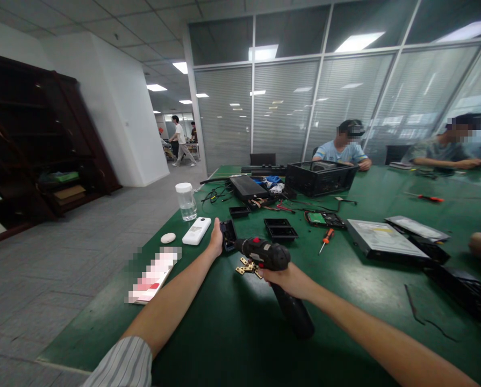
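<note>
My right hand (286, 279) is wrapped round the grip of a black cordless drill (264, 253) with a red button on its side. The drill lies nearly level, its nose pointing left. At its front end is a small black plastic case (228, 235), tilted up, with its open side facing the drill. My left hand (216, 241) grips this case by its left edge. Whether the drill's tip touches the case I cannot tell. Several small brass-coloured hinge-like pieces (246, 265) lie just below the drill's nose.
Beyond my hands are two black trays (280, 229), a black computer case (321, 177) and tangled cables. An orange screwdriver (327, 240) and a silver drive (385, 239) are to the right. A water bottle (186, 202) and white device (196, 231) stand left. Two people sit across the table.
</note>
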### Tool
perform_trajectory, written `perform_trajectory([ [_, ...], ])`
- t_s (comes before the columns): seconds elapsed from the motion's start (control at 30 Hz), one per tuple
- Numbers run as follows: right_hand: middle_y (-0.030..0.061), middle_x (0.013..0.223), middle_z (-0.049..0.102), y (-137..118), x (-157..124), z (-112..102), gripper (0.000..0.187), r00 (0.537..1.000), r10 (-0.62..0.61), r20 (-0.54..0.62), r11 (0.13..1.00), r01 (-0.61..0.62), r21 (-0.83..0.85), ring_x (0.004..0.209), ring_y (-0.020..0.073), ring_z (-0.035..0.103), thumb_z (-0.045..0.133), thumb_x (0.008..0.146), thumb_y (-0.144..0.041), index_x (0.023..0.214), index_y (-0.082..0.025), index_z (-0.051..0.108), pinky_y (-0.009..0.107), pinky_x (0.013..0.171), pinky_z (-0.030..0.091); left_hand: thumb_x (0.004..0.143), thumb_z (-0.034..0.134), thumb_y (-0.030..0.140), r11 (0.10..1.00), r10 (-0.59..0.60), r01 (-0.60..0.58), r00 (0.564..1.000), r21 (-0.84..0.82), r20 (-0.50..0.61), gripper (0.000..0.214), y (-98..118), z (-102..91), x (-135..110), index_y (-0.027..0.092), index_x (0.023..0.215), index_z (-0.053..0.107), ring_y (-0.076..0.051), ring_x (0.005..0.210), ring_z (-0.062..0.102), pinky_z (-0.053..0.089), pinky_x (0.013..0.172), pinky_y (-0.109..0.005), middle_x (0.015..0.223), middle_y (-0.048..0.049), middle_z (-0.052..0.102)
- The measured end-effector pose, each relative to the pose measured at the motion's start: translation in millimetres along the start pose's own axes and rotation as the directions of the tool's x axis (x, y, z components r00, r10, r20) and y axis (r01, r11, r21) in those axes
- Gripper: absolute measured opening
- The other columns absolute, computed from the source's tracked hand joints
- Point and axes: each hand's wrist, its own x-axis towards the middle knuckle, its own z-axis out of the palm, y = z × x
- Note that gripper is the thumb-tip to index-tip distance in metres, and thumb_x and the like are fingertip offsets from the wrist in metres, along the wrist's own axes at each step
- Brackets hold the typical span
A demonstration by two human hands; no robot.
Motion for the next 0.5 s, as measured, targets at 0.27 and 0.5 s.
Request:
perform_trajectory([
  [0.27,0.0004,0.076,0.06,-0.3,-0.5,0.9,0.032,1.0,-0.001,-0.008,1.0,0.001,0.003,0.077,0.0179,0.055,0.06,0.081,-0.035,0.108,-0.018,0.063,0.03,0.071,0.046,0.08,0.046,0.07,1.0,-0.018,0.018,1.0,-0.012,-0.023,0.06,1.0,1.0,-1.1,0.016,0.097,0.066,-0.022,0.073,0.067,0.053,0.072,-0.034,0.079,-0.0079,0.069],
  [0.5,0.0007,0.078,0.062,-0.5,-0.2,0.5,0.035,1.0,0.0,-0.016,1.0,0.0,0.012,0.078,0.0184,0.056,0.061,0.08,-0.037,0.109,-0.017,0.062,0.031,0.072,0.046,0.08,0.046,0.07,1.0,-0.027,0.027,1.0,-0.011,-0.015,0.061,2.8,1.9,-4.3,0.016,0.098,0.067,-0.023,0.074,0.068,0.054,0.073,-0.036,0.078,-0.0086,0.069],
])
